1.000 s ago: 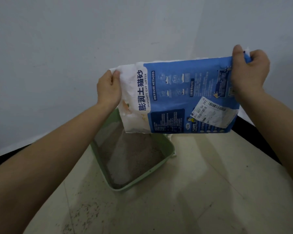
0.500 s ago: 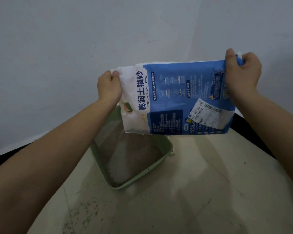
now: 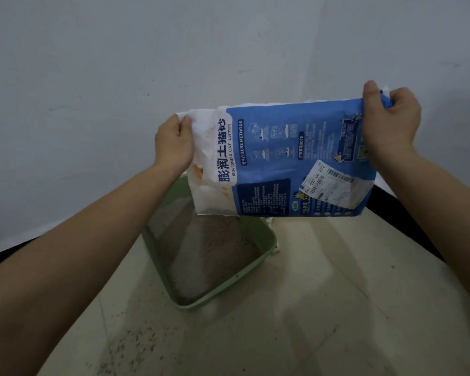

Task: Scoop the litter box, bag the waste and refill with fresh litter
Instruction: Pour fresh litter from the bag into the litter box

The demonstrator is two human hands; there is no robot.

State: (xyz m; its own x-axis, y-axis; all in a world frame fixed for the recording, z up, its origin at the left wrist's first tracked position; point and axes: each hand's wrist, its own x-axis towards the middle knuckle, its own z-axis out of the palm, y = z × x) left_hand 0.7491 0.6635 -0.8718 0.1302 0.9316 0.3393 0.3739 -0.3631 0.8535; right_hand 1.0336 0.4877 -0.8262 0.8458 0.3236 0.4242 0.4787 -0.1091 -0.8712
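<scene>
Two bare hands hold a blue and white litter bag (image 3: 282, 164) in the air, one at each upper corner. The left grip (image 3: 174, 142) has its fingers curled round the crumpled white end of the bag, thumb on the near face. The right grip (image 3: 391, 123) is closed on the blue corner, which sits higher than the left one, with a bit of the bag's edge sticking up between thumb and fingers. The bag hangs turned on its side, so its print runs sideways, and it looks slack and flat. A white shipping label (image 3: 337, 188) with barcodes is stuck on its lower right part.

Below the bag's white end a pale green litter box (image 3: 228, 289) stands on the cream floor (image 3: 323, 308), set at an angle with one corner toward the camera. The bag's lower edge hides the box's far rim. Grey-brown litter (image 3: 228, 248) covers the bottom of the box; a paler grey wedge down its middle may be falling litter or a heap, the blur does not let me tell which.

Dark scattered grains (image 3: 130, 346) lie on the floor near the left forearm. A plain grey-blue wall (image 3: 120, 77) rises behind, and a dark skirting strip (image 3: 407, 221) runs along its foot on the right
</scene>
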